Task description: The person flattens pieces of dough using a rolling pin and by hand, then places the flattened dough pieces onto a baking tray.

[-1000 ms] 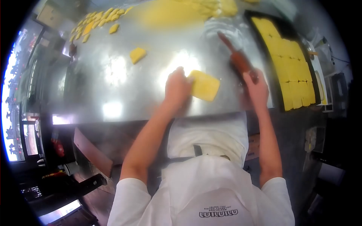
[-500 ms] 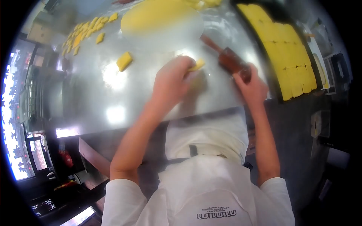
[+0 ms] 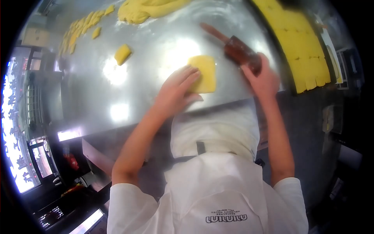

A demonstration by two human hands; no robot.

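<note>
A flat, roughly square piece of yellow dough lies on the metal table in front of me. My left hand rests on its left edge, fingers stretched out and thumb apart. In my right hand is the near end of a dark red-brown rolling pin, with my fingers closed round it. The pin lies at a slant to the right of the dough, apart from it. Its thin far handle points up and left.
A small thick dough piece sits to the left, with several more pieces behind it. Farther back lies a large dough mass. On the right, a dark tray holds yellow dough squares. The metal table's front edge is near my waist.
The dough in my left hand, pinched and off the table before, now lies flat with the fingers opened on it. My right hand still holds the rolling pin, almost unmoved.
</note>
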